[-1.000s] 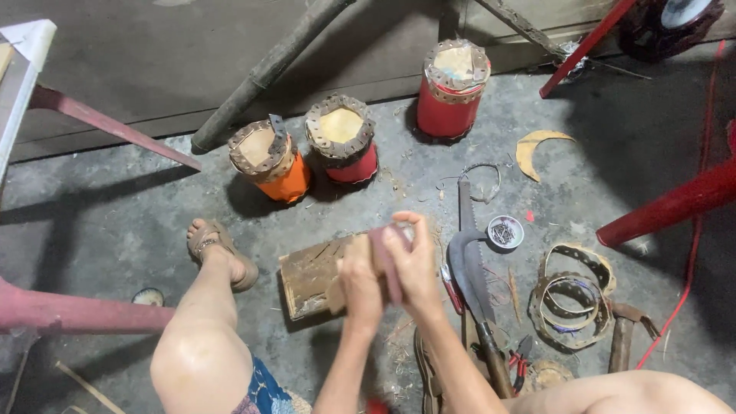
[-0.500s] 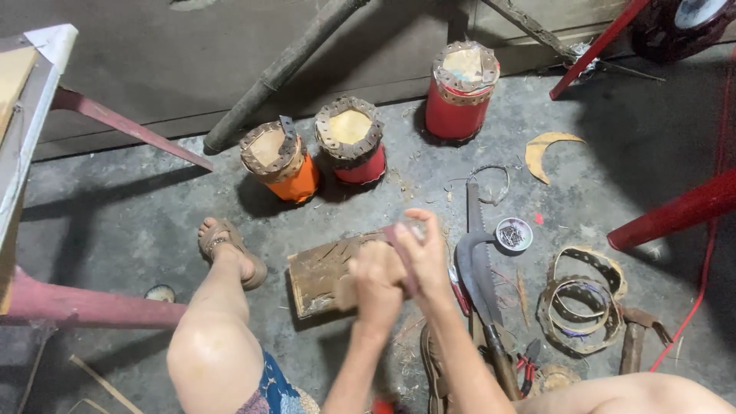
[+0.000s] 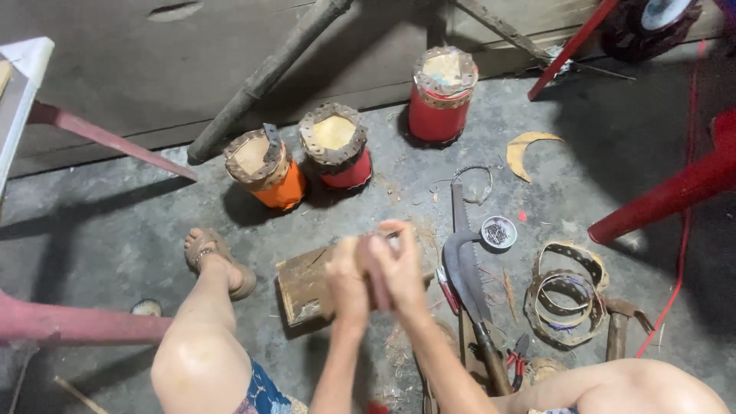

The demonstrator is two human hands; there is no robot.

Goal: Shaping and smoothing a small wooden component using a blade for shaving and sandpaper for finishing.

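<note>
Wooden block (image 3: 305, 285) on floor beneath both hands; left hand (image 3: 346, 274) and right hand (image 3: 399, 264) clasped together, contents unclear.

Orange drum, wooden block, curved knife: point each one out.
orange drum (image 3: 282, 188), head view, on its orange side wall.
wooden block (image 3: 305, 287), head view, on its top face.
curved knife (image 3: 464, 272), head view, on the dark blade.

Lighting's pretty flat and dim-ish, soft indoor light with no hard glare anywhere. The concrete floor (image 3: 115, 222) looks grey and evenly lit, with soft shadows pooling beside the small drums (image 3: 337, 149) and under the red legs (image 3: 675, 192). The two hands (image 3: 376, 272) are smeared with motion blur, while the rest stays reasonably sharp. Corners go darker.
</note>
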